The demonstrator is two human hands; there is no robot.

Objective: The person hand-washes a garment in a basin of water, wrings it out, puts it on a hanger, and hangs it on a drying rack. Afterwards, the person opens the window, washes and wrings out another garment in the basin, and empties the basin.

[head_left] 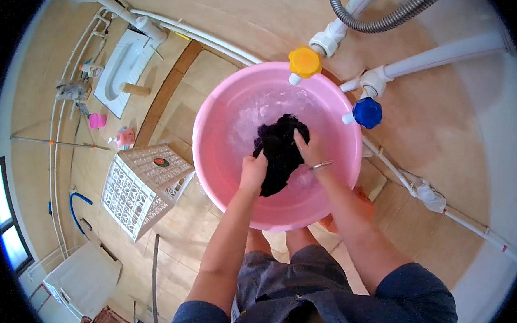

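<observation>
A bunched piece of black cloth (280,154) hangs between my two hands over the pink basin (213,181). Its lower part reaches down near the water (250,115), which looks foamy. My left hand (253,170) grips the left edge of the cloth, thumb on top. On the opposite side my right hand (310,150) holds the cloth's upper right part, with a bracelet on that wrist. The fingers of both hands are partly hidden behind the fabric, and what kind of garment it is I cannot tell.
Yellow (305,62) and blue (367,113) tap handles stand at the basin's right rim. A white perforated basket (137,197) is on the tiled floor to the left. Beyond it lie a squat toilet (119,72) and a pink scoop (97,120).
</observation>
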